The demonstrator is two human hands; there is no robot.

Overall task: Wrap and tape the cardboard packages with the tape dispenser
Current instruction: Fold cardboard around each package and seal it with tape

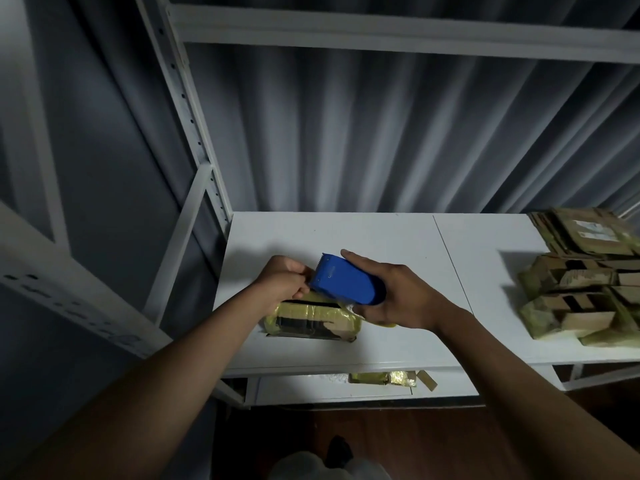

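Note:
A flat cardboard package (311, 318), partly bound in yellowish tape, lies on the white shelf board (381, 237) near its front left. My right hand (398, 296) grips a blue tape dispenser (346, 282) just above the package, its toothed edge pointing up and left. My left hand (282, 280) sits at the dispenser's blade end with curled fingers, pinching what looks like the tape end over the package's far left edge. The tape strip itself is hard to make out.
Stacks of taped cardboard packages (581, 296) fill the shelf's right side, with flat ones (585, 230) behind them. A lower shelf holds yellowish tape scraps (391, 377). White rack uprights (194, 133) stand at the left. A corrugated wall is behind.

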